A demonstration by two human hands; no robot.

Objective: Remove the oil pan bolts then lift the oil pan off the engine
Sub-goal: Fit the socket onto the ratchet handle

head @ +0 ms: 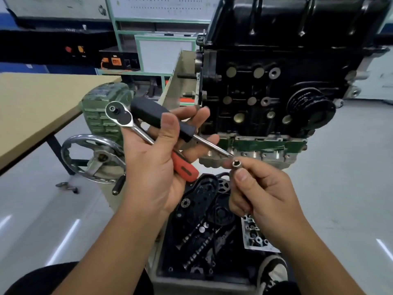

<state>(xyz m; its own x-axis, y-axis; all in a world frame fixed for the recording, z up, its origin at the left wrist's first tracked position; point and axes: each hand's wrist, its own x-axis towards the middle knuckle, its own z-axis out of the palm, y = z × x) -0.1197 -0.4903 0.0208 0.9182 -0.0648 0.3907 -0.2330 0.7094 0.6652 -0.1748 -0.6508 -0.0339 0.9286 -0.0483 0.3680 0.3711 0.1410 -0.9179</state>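
Observation:
The black engine block (pixel 265 92) stands upside down on a stand, with the black oil pan (pixel 297 20) on top at the upper right. My left hand (pixel 153 167) grips two tools together: a chrome ratchet (pixel 121 117) with a red handle and a black-handled screwdriver (pixel 161 118). The screwdriver's tip points at a small chrome socket (pixel 236 163), which my right hand (pixel 261 192) pinches between thumb and fingers. Both hands are in front of the engine, below the pan.
A tan table (pixel 32 107) stands at the left. A green gearbox with a chrome handwheel (pixel 93 158) belongs to the stand. Below the hands, a tray (pixel 204 279) holds several black engine parts. A shoe (pixel 272 271) shows at the bottom right.

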